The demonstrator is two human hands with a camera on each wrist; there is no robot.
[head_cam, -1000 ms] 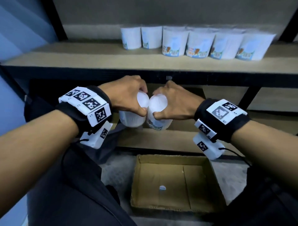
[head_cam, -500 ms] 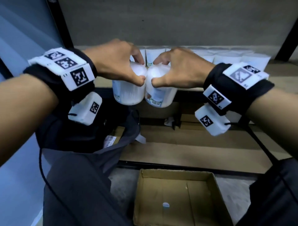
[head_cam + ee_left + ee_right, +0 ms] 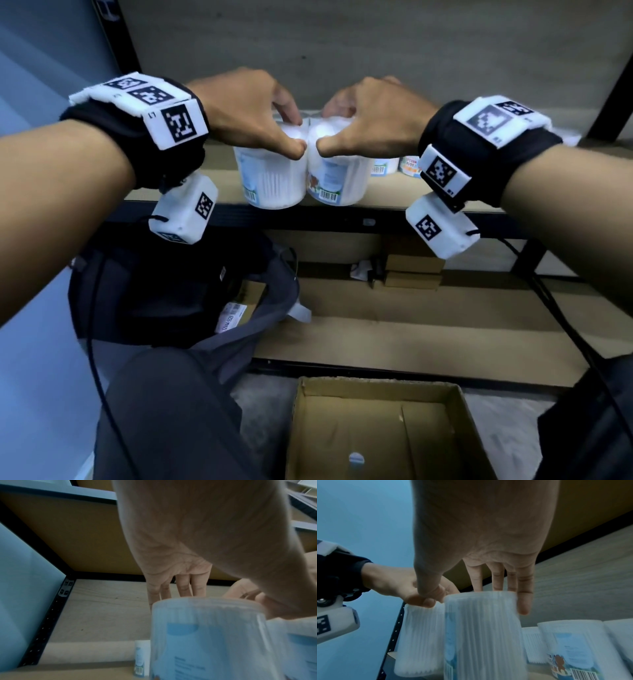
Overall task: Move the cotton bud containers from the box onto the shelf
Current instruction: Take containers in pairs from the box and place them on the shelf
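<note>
Each hand grips one clear round plastic cotton bud container from above, fingers curled over its lid: the left hand holds the left container, the right hand the right container. Both hang upright, touching, just over the front edge of the pale wooden shelf, short of the row already standing behind. Half a second ago they were lower, before the shelf edge; the brown cardboard box below holds none.

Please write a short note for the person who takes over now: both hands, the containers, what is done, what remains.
Left hand: grip on one white plastic cotton bud container from the top.
Right hand: grip on a second container, touching the first.
Both are at the front edge of the wooden shelf; not yet released.
Done: other containers stand on the shelf; brown cardboard box shows none left.
Left: set both down, release.
</note>
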